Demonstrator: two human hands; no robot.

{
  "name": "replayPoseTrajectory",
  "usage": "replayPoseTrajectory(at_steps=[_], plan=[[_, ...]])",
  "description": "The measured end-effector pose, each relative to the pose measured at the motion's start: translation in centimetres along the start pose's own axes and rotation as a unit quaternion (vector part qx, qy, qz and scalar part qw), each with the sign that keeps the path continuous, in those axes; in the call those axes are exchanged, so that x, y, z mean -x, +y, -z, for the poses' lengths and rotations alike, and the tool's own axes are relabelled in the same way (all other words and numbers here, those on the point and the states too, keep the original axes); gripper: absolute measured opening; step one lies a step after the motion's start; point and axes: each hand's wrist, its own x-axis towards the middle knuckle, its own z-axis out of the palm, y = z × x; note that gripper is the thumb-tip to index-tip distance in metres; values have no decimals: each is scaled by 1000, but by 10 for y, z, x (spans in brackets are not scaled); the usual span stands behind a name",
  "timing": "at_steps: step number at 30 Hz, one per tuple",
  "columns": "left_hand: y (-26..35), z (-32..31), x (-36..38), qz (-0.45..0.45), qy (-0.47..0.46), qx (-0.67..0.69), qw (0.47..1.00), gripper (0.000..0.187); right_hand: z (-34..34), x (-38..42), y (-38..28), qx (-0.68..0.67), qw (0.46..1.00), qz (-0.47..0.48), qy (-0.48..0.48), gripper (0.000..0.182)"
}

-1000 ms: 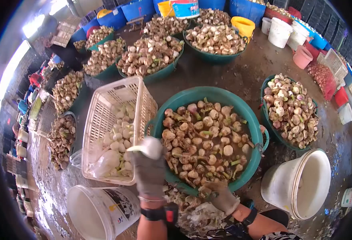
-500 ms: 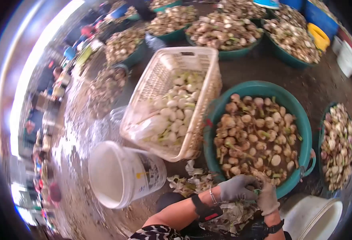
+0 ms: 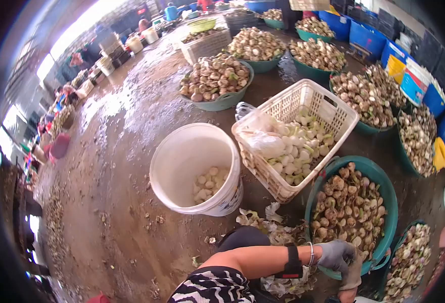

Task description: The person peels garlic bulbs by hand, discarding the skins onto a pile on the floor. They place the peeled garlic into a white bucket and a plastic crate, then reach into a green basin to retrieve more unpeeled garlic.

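Note:
My left hand, in a grey glove, is closed with bent fingers beside the near rim of a green tub. Right against it is my gloved right hand, closed too. Whatever lies between the fingers is hidden. Brownish unpeeled garlic bulbs fill the tub. Papery skins lie in a heap below my hands. A white bucket stands left of the tub, some pale peeled bulbs at its bottom. Behind them, a cream plastic crate holds white peeled garlic and a clear plastic bag.
Several tubs heaped with garlic stand farther back and along the right. Another tub of bulbs is at the right. Blue barrels and a blue-and-white pail line the back right. The floor is wet, with scattered scraps.
The view has swung left and up, so the tub, crate and bucket appear shifted right. Peeled bulbs inside the bucket now show. My hands remain together near the tub's rim.

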Motion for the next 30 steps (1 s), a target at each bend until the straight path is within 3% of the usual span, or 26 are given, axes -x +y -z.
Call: replayPoseTrajectory(at_steps=[2,5,9,10,12,13,14,15,16,17,19,21,24,25,26,28,29,30], plan=[[17,6,16,24,-8,-32,999,44,-2,7,-5,-12,999,-36,-5,31],[11,3,25,-36,-15,-20,999,42,0,15,-6,-108,987,-101,-55,37],[31,12,57,-45,1,-58,997,39,-10,22,-40,-120,983,-58,-123,37],[42,19,73,-58,2,-53,997,38,-21,25,-60,-176,977,-12,-124,38],[45,25,87,-101,41,-139,984,38,-19,28,-84,-12,982,45,-182,36],[42,27,95,-122,30,-65,990,35,-16,30,-95,48,975,85,-202,36],[43,29,100,-132,59,-102,984,31,-28,20,-61,-51,976,35,-207,37],[32,31,100,-124,37,-55,990,31,-38,19,-33,96,978,103,-152,36],[47,30,112,-28,48,-30,998,31,-41,24,-51,128,977,170,-28,36],[43,29,114,-29,45,-60,997,32,-33,23,-66,184,960,189,-91,36],[45,25,116,2,43,-98,994,32,-32,29,-64,39,965,232,-114,31],[63,30,124,20,123,-144,982,24,-19,34,-53,-45,963,195,-181,27],[68,78,159,59,328,68,940,20,12,47,-27,-163,970,35,-178,25],[67,92,174,31,401,17,915,23,18,54,-20,-206,965,-41,-159,25],[33,130,199,-52,446,-124,885,26,21,60,-18,-220,965,-64,-125,28],[23,173,229,-50,538,-210,815,30,19,61,-6,-213,972,-70,-63,26],[45,180,236,32,594,-156,789,30,18,62,0,-209,975,-70,-33,25],[28,201,252,30,620,-262,739,28,20,63,5,-187,979,-71,-28,26]])
